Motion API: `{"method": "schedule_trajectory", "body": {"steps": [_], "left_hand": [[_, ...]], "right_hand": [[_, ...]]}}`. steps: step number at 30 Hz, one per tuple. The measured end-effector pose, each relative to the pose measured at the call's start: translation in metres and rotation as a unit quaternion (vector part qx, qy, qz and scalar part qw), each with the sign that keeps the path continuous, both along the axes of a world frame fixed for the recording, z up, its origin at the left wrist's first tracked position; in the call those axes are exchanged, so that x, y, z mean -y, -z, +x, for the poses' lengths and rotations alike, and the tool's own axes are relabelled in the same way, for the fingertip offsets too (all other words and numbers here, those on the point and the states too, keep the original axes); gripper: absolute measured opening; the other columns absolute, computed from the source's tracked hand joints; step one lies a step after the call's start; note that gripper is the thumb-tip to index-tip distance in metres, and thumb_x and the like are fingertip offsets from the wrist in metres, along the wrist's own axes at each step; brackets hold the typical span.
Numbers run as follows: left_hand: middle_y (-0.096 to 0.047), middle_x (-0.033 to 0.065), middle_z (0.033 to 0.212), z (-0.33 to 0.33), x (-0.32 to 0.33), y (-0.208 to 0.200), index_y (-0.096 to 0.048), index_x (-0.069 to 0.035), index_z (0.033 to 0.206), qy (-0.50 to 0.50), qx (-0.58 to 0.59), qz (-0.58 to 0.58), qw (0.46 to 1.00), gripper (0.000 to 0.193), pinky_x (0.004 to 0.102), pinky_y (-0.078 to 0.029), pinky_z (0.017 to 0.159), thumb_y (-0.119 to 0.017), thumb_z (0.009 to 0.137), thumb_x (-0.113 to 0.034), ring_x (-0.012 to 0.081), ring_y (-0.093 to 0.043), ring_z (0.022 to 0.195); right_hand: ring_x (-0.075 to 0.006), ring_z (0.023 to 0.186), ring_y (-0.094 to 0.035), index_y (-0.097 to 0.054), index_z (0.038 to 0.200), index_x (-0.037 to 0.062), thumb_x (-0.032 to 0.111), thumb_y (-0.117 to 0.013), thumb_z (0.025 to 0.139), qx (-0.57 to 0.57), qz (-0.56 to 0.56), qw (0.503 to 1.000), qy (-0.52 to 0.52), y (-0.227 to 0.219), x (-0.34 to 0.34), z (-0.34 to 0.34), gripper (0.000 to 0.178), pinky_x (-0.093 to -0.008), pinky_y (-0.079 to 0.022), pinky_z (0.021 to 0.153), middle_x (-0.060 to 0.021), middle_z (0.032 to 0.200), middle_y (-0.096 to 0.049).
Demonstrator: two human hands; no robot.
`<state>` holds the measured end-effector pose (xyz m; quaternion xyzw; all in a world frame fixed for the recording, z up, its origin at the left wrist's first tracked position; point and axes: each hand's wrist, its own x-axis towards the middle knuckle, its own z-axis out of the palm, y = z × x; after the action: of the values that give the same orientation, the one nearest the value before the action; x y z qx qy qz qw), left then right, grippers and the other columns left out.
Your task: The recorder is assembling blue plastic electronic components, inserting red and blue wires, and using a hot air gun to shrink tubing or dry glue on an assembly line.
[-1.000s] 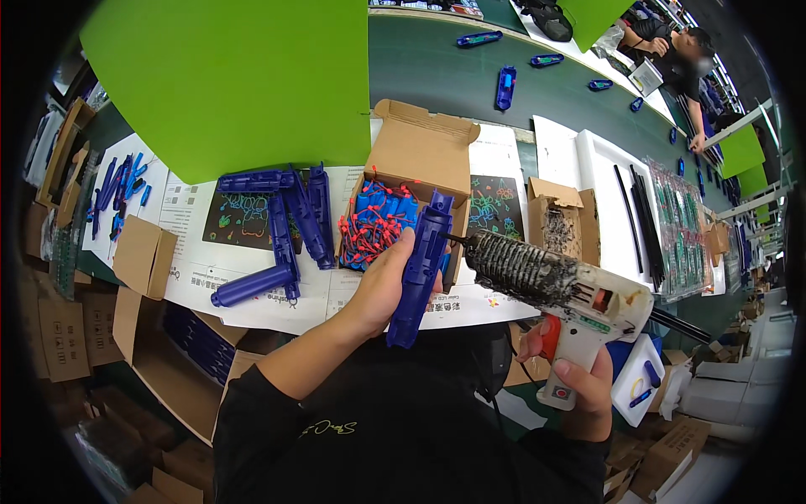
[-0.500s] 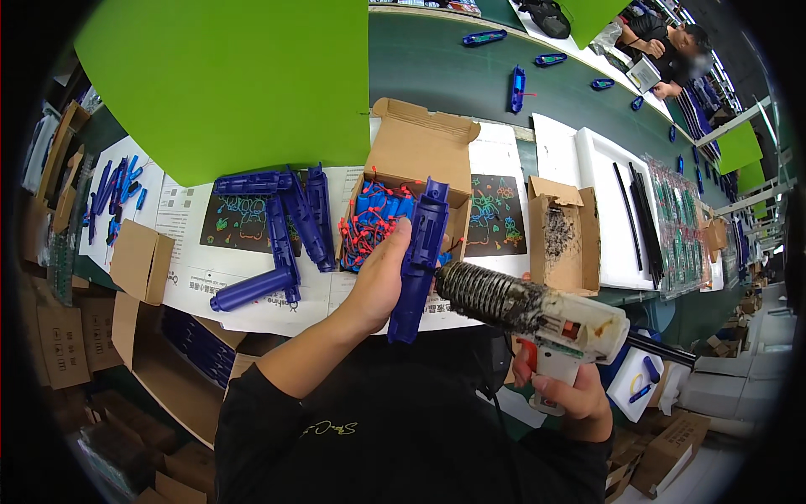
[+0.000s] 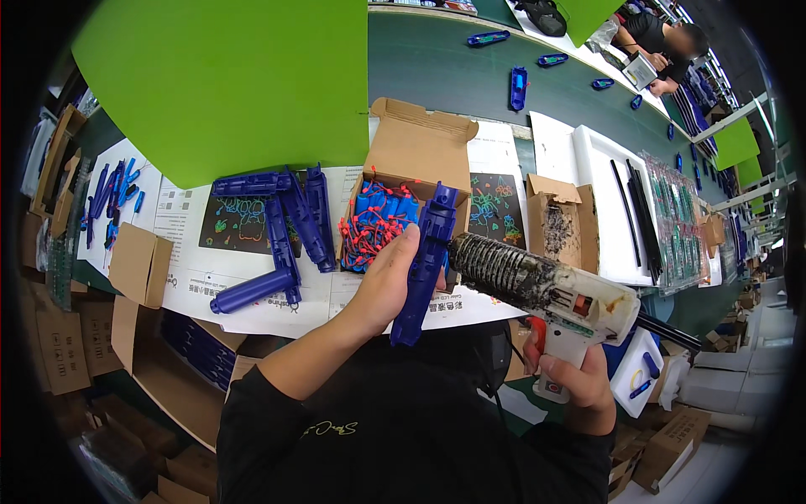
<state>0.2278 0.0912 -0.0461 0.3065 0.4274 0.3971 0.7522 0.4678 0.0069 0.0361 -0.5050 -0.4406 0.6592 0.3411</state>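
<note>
Left hand (image 3: 388, 277) curled around a dark-blue shell (image 3: 426, 256), whose near end passes the white paper's (image 3: 319, 314) edge. Right hand (image 3: 581, 382) wrapped around a glue gun's (image 3: 537, 284) handle, barrel (blackened, coil-wrapped) at the shell's right edge. Beyond, a green bench (image 3: 437, 71) stretches rightward.

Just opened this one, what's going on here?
A person holds a dark-blue plastic housing in the left hand and a grimy white glue gun in the right hand. The gun's front end is right beside the housing; contact is unclear. Beyond sits an open cardboard box of blue parts with red-tipped wires.
</note>
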Motion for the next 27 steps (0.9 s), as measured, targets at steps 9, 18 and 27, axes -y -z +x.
{"method": "schedule_trajectory", "body": {"steps": [9,18,27], "left_hand": [[-0.058,0.0064,0.071,0.002,-0.002,0.001,-0.057,-0.006,0.101,-0.007,-0.019,0.023,1.000,0.053,0.0246,-0.046,0.053,-0.028,0.096,-0.050,0.0113,-0.055,0.058],[-0.059,0.0066,0.071,0.003,-0.006,-0.003,-0.056,-0.003,0.106,-0.004,-0.021,0.058,0.998,0.055,0.0235,-0.046,0.057,-0.026,0.097,-0.048,0.0112,-0.055,0.060],[-0.057,0.0051,0.072,0.001,-0.005,0.000,-0.051,-0.004,0.096,0.037,-0.018,0.051,0.998,0.043,0.0242,-0.045,0.065,-0.026,0.099,-0.038,0.0095,-0.053,0.065]], "right_hand": [[-0.0161,0.077,-0.054,-0.046,0.113,-0.0052,0.005,-0.056,0.069,0.055,-0.003,0.998,0.022,-0.009,0.002,-0.008,0.046,-0.0272,-0.044,0.068,-0.0096,0.088,-0.055],[-0.0165,0.088,-0.056,-0.041,0.119,-0.0048,0.002,-0.056,0.074,0.009,-0.003,1.000,0.021,-0.017,0.005,-0.004,0.049,-0.0277,-0.046,0.077,-0.0102,0.098,-0.057],[-0.0205,0.080,-0.058,-0.039,0.122,-0.0075,0.006,-0.056,0.067,0.041,0.023,0.998,0.039,-0.027,-0.013,-0.017,0.059,-0.0268,-0.049,0.055,-0.0210,0.103,-0.056]]}}
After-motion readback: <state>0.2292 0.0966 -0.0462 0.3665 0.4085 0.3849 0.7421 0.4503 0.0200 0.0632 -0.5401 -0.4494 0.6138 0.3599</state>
